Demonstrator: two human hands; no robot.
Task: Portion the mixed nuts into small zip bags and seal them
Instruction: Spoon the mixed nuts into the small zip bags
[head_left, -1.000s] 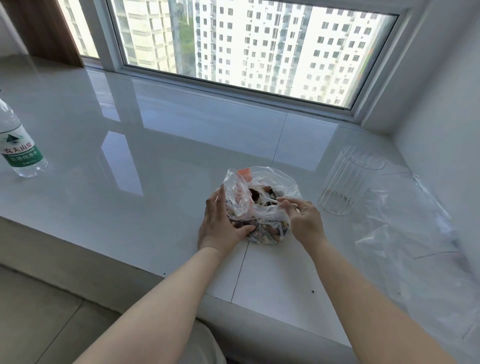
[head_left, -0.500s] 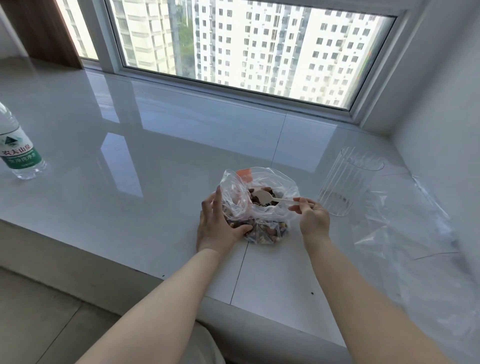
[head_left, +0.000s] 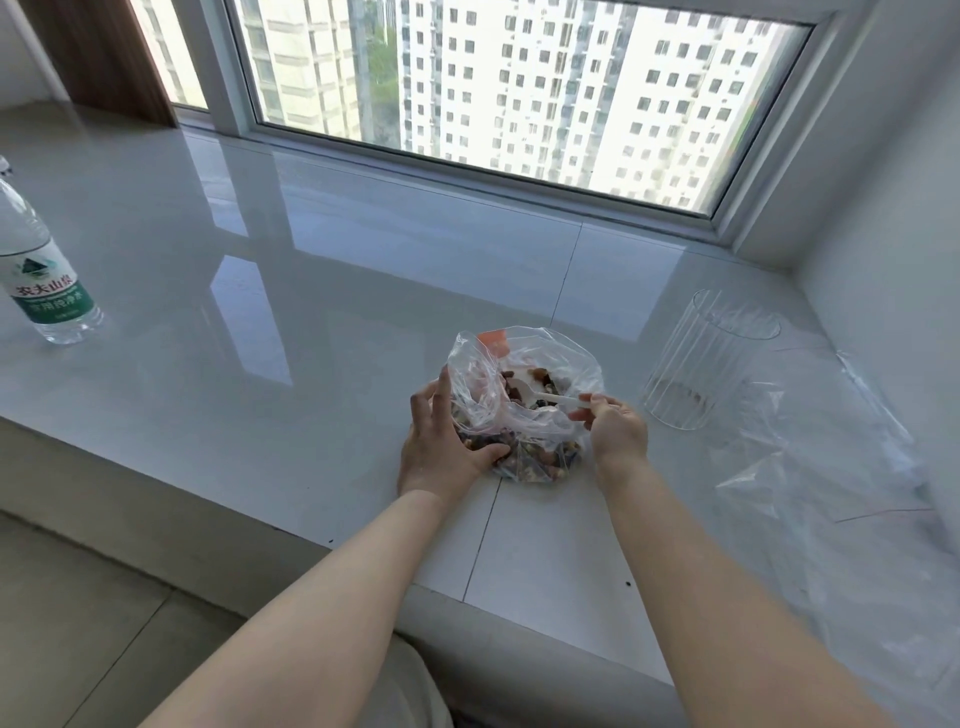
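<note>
A bag of mixed nuts (head_left: 524, 415) is sitting on the desk (head_left: 322, 332) near its front edge, its mouth standing open. The left hand (head_left: 441, 441) is lying against the bag's left side, and the right hand (head_left: 615, 428) is staying at its right, holding a plastic spoon (head_left: 550, 399) that is reaching into the bag. To the right, a ribbed cup (head_left: 701, 364) is standing, with loose zip bags (head_left: 831, 467) lying beside and before it. Far left, a water bottle (head_left: 39, 270) is standing. A window (head_left: 519, 88) is running behind the desk.
</note>
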